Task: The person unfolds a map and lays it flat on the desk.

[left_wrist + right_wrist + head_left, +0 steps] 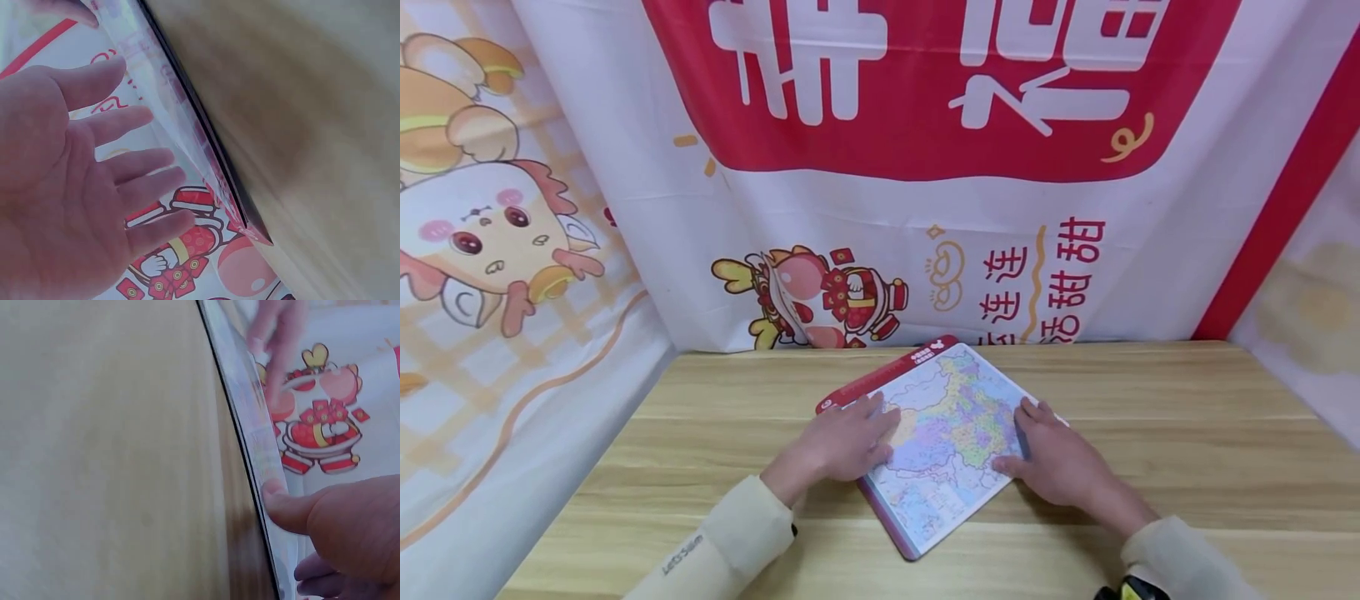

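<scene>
A flat rectangular map board [958, 417] lies at an angle on the wooden table, its coloured map facing up and a red strip along its far left edge. Over its left part is my left hand [853, 437], fingers spread; the left wrist view shows the palm [69, 181] and straight fingers above the glossy surface. At the board's right edge rests my right hand [1060, 454], fingers extended. In the right wrist view, the thumb [290, 509] touches the top near the edge, and the other fingers are partly hidden behind it.
The wooden table [700, 500] runs back to a white and red printed cloth [910, 200] hanging behind it. Another cloth with a cartoon figure [490, 233] hangs on the left, and a pale cloth [1315, 325] on the right.
</scene>
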Tool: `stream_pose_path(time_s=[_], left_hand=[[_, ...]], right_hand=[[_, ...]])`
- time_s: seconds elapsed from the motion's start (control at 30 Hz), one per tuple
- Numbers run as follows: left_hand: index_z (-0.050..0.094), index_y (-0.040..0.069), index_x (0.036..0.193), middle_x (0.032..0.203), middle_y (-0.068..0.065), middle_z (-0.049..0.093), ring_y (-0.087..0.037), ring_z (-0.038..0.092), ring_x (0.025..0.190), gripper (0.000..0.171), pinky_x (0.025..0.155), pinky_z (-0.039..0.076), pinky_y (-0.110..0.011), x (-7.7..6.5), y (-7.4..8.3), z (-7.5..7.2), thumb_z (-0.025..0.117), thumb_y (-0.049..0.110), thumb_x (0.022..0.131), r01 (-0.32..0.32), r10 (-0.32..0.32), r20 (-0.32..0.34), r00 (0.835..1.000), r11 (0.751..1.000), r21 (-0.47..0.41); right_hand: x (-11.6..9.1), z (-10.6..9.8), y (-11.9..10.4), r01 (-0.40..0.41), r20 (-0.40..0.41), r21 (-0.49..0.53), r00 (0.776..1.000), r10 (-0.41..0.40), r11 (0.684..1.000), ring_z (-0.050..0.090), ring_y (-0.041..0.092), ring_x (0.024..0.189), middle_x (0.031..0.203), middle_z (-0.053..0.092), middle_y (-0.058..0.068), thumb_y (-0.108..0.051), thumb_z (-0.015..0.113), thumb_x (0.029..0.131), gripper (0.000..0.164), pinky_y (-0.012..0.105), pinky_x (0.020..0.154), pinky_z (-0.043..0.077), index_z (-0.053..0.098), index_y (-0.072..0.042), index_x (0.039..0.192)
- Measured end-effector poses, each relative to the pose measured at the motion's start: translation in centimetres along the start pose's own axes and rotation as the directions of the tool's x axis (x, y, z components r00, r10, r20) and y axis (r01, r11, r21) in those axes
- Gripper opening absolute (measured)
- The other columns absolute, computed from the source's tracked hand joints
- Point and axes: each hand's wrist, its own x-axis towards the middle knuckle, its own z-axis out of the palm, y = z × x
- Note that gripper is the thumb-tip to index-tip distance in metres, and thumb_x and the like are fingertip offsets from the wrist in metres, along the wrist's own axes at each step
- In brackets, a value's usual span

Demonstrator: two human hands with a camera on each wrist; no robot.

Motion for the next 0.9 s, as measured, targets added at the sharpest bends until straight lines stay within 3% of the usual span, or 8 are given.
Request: stream_pose_path(time_s=[0.17,0.3,0.47,0.63,0.9], left_hand=[[0.038,0.025,0.166,0.177,-0.005,0.03,-0.028,0.025,0.166,0.07,0.132,0.025,-0.062,1.9,-0.6,-0.6,0.066,0.04,0.103,-0.064,0.064,-0.01,0.998,0.998,0.0],[0.034,0.025,0.168,0.178,-0.003,0.026,-0.024,0.02,0.167,0.071,0.133,0.026,-0.057,3.4,-0.9,-1.0,0.064,0.037,0.105,-0.096,0.098,0.068,0.993,0.995,-0.022],[0.031,0.027,0.169,0.18,0.002,0.021,-0.02,0.015,0.168,0.071,0.134,0.026,-0.053,4.6,-1.4,-1.0,0.061,0.039,0.106,-0.074,0.079,0.165,0.983,0.997,-0.033],[0.033,0.027,0.168,0.179,0.001,0.023,-0.02,0.017,0.168,0.067,0.134,0.027,-0.052,4.5,-1.7,-0.7,0.06,0.037,0.107,-0.077,0.084,0.192,0.978,0.996,-0.041],[0.037,0.029,0.167,0.179,0.0,0.025,-0.024,0.023,0.166,0.068,0.129,0.034,-0.057,2.6,-1.9,-0.4,0.064,0.039,0.105,-0.075,0.085,0.179,0.98,0.995,-0.064]], right_hand=[[-1.1,0.7,-1.3,0.034,-0.018,0.018,0.999,-0.033,0.999,0.026,0.052,0.159,0.17,0.03,0.033,-0.061,0.072,0.094,0.102,0.067,0.125,0.032,0.038,0.011,0.158],[-1.9,1.1,-2.3,0.03,-0.018,0.024,0.999,-0.029,0.999,0.027,0.051,0.159,0.171,0.029,0.031,-0.061,0.072,0.094,0.104,0.066,0.125,0.035,0.037,0.011,0.159],[-2.3,1.3,-2.8,0.036,-0.012,0.007,0.999,-0.036,0.999,0.03,0.048,0.159,0.172,0.028,0.029,-0.061,0.072,0.094,0.103,0.065,0.123,0.038,0.037,0.011,0.158],[-1.9,1.2,-1.9,0.072,-0.017,-0.011,0.997,-0.072,0.997,0.029,0.051,0.158,0.172,0.03,0.028,-0.056,0.075,0.094,0.099,0.064,0.124,0.036,0.039,0.011,0.158],[-0.7,0.4,-0.4,0.077,0.039,0.005,0.996,-0.077,0.997,0.026,0.054,0.159,0.172,0.029,0.027,-0.051,0.077,0.094,0.094,0.068,0.124,0.032,0.041,0.007,0.159]])
